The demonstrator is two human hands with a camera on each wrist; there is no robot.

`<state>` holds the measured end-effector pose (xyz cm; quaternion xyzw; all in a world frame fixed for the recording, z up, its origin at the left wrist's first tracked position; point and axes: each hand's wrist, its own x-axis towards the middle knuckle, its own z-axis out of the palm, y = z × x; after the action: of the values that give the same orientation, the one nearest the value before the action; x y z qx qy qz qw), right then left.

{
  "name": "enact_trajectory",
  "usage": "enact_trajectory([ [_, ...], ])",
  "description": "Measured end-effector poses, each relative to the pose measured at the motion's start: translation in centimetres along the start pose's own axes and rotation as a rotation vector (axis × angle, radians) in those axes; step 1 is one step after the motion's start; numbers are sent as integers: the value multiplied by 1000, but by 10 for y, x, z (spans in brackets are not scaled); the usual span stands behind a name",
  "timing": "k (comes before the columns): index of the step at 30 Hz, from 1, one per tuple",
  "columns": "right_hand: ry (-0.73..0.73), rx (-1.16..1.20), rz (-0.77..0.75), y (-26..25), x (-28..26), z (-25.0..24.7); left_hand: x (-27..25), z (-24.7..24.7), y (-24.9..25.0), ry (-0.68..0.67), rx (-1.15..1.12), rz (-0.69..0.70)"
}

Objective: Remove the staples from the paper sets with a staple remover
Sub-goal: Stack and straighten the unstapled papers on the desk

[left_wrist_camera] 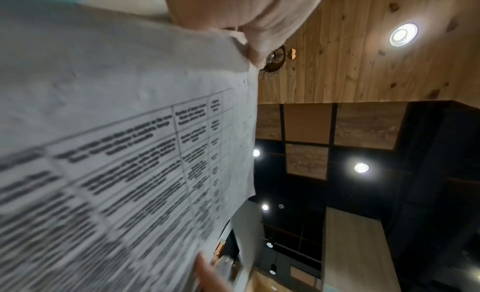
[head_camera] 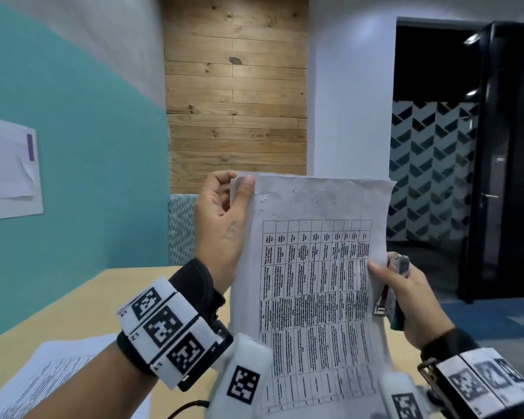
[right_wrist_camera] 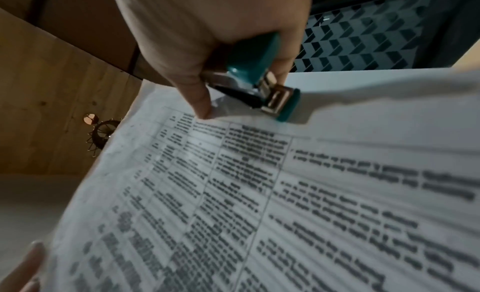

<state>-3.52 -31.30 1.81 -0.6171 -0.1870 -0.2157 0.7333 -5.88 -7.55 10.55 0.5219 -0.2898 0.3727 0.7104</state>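
A paper set (head_camera: pixel 312 285) is held upright above the table (head_camera: pixel 73 300). Its right edge is pinched by the right hand (head_camera: pixel 406 300), in which the remover (head_camera: pixel 389 294) is also gripped. Farther up, the top-left corner is pinched by the left hand (head_camera: pixel 221 225); a staple (head_camera: pixel 262 194) seems to lie just beside it, well above the remover.

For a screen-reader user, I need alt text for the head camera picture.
Two hands hold a printed paper set upright above a wooden table: the left hand pinches its top left corner, the right hand pinches its right edge while gripping a teal staple remover. More papers lie lower left.
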Motion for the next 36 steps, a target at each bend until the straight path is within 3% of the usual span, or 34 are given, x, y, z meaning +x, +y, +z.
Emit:
enact_trajectory([
  [5, 159, -14, -51, -11, 5, 5, -33, -27, -25, -120, 57, -279],
  [9, 184, -52, -8, -26, 9, 17, -49, -44, -33, -167, 95, -371],
  [12, 53, -128, 83, -36, 8, 29, -36, -60, -29, -131, 136, -355],
  [16, -240, -392, 167, -42, 2, 48, -7, -103, -14, -107, 188, -380],
  [20, -474, -478, 269, -35, -9, 91, 16, -156, 6, -22, 320, -525],
  [25, -569, -412, 329, -10, -10, 169, 23, -229, 21, 125, 532, -778],
  [30, -690, -513, 531, 37, -17, 230, 3, -304, 20, 192, 815, -992],
  [36, -878, -711, 637, 67, -29, 257, -32, -333, -1, 179, 1022, -1163],
])
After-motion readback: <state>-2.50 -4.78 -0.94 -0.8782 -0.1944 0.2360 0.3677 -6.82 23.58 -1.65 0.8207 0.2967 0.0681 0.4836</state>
